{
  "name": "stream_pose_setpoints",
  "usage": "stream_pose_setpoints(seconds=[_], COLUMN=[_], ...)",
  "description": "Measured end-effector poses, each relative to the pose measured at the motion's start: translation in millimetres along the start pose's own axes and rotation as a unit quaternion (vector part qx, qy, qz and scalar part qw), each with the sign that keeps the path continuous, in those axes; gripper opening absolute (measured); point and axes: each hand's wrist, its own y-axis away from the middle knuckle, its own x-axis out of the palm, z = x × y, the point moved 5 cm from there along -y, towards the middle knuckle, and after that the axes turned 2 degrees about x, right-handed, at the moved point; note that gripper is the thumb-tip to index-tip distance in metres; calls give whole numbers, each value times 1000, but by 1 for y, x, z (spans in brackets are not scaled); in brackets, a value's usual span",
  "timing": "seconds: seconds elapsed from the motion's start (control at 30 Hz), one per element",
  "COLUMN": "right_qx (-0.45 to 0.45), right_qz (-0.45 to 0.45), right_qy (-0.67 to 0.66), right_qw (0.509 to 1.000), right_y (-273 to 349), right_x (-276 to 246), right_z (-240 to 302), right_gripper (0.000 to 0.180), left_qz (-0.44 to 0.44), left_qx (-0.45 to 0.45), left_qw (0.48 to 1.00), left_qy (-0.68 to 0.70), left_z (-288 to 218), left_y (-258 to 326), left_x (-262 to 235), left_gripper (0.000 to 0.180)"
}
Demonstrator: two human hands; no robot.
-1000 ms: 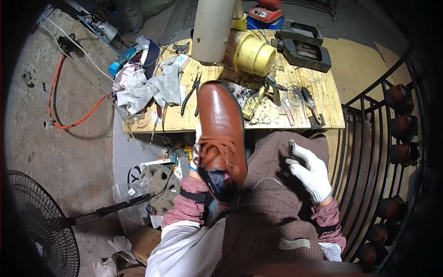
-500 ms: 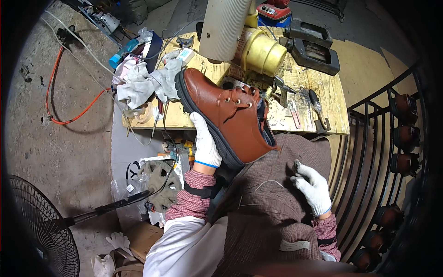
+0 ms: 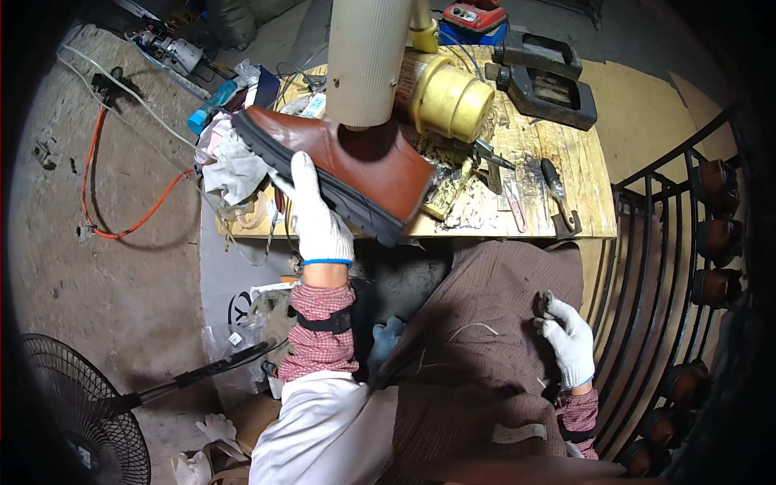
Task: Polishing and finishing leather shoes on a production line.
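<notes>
My left hand [image 3: 314, 214], in a white knitted glove, grips a brown leather boot [image 3: 388, 178] by its thick black sole [image 3: 323, 182]. The boot is tilted, toe to the upper left and heel toward the table's front edge. The lower end of a pale ribbed cylinder [image 3: 368, 65] overlaps the boot's upper, with a dark shadow below; whether they touch I cannot tell. My right hand [image 3: 568, 339], also gloved, rests by my lap on the brown apron [image 3: 501, 323]. Its fingers are loosely bent and apart, with dark fingertips and nothing visible between them.
On the wooden table [image 3: 586, 178] lie a yellow cylindrical machine part [image 3: 457, 97], black containers [image 3: 550, 97], a brush [image 3: 556, 186] and rags [image 3: 234, 174]. A black metal rack [image 3: 647, 267] holds several boots at the right. A fan [image 3: 85, 412] stands at the lower left.
My left hand has carried the boot left and away from my lap, turning it so its upper lies under the ribbed cylinder. My right hand has shifted slightly right and nearer me.
</notes>
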Motion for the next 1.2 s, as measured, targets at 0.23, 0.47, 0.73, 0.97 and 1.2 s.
stream_pose_setpoints(seconds=[0.23,0.47,0.73,0.97,1.2], right_qx=[-76,-444,-647,-290,-386], right_qz=[20,-2,-25,384,-232], right_qy=[29,280,429,555,499], right_qw=[996,851,630,678,740], right_y=[-17,-32,-26,-37,-128], right_x=[14,74,193,111,-9], right_z=[25,134,228,126,101], right_gripper=[42,40,37,13,52], left_qz=[-11,4,18,-18,61], left_qx=[37,0,-66,-36,-184], left_qw=[999,1000,996,995,981], left_qy=[-26,12,57,-86,-17], left_z=[-26,-23,-6,-29,10], left_y=[-16,-1,63,43,59], left_x=[41,24,2,-11,-17], left_gripper=[95,72,56,111,70])
